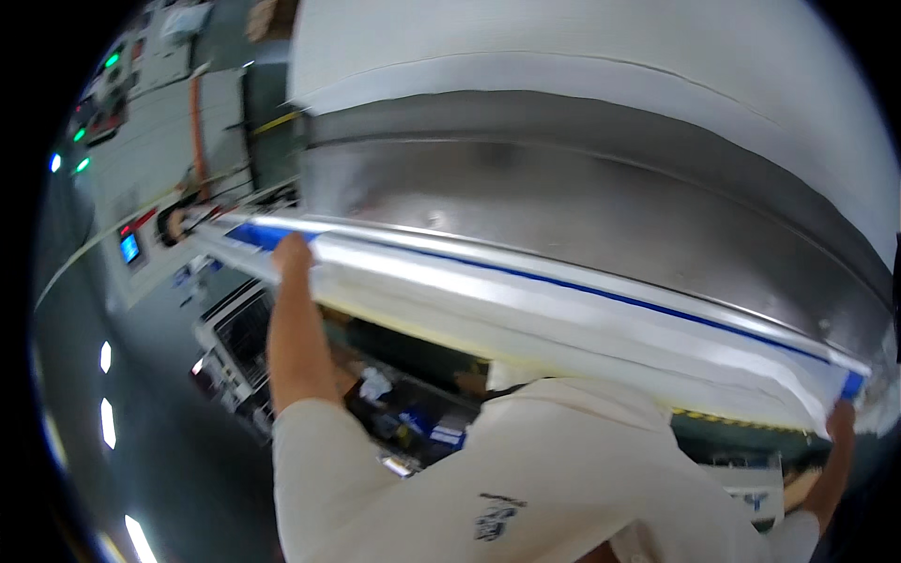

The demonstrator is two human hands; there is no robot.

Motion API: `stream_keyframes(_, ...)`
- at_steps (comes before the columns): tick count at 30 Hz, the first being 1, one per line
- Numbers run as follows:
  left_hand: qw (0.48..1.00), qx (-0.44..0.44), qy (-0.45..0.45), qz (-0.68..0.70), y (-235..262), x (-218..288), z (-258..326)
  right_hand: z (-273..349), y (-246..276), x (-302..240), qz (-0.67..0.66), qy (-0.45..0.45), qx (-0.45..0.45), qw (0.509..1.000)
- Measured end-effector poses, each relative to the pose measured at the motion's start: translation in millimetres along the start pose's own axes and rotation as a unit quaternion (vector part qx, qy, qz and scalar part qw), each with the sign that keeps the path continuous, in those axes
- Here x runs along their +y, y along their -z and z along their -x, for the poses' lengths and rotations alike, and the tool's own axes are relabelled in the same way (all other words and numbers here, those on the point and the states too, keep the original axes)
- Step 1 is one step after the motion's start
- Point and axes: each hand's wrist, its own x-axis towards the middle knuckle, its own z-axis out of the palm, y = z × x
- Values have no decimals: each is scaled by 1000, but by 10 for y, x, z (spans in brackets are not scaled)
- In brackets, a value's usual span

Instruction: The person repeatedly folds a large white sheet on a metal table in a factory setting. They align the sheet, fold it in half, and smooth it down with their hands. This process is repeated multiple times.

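Observation:
A long white sheet [526, 314], fabric or film, stretches across in front of me along a metal machine edge. My left hand [294, 253] is closed on the sheet's left end, close to a flat blue surface [258, 235]. Far out to the right, my right hand [841, 420] grips the sheet's other end, just below a blue end piece [852, 385]. Its fingers are small and partly blurred. A thin blue strip [563, 282] runs along a pale rail above the sheet.
Behind the rail rises a broad grey metal panel [526, 188], with a large white roll or cover [582, 38] beyond it. At left stand a small lit screen [129, 248] and an orange pipe [197, 136]. Below the sheet lies a cluttered dark shelf [413, 413].

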Motion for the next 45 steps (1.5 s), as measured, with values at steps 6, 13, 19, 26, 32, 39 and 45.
stream_keyframes(6, 979, 120, -131, 103, -411, 83, -141, 289, 1260, -1356, 10, 96, -193, 976)
stream_keyframes(13, 983, 97, -69, 142, -18, 670, 277, 484, 1660, -1952, -55, 181, -79, 979)
stream_keyframes(19, 919, 186, -99, 332, -314, 591, -100, 403, 1348, -2038, 31, 99, -13, 995)
stream_keyframes(26, 823, 442, -143, 327, 299, 1364, -167, 675, 2337, -3289, -140, 171, 121, 968)
stream_keyframes(32, 732, 485, -145, 456, 667, 1722, -27, 1081, 4051, -5281, -216, 383, 256, 861)
stream_keyframes(39, 708, 442, -153, 529, 658, 1679, 5, 1916, 5874, -7870, -285, 598, 310, 682)
stream_keyframes(45, 703, 417, -164, 553, 722, 1709, -23, 1852, 6555, -9049, -320, 620, 316, 643)
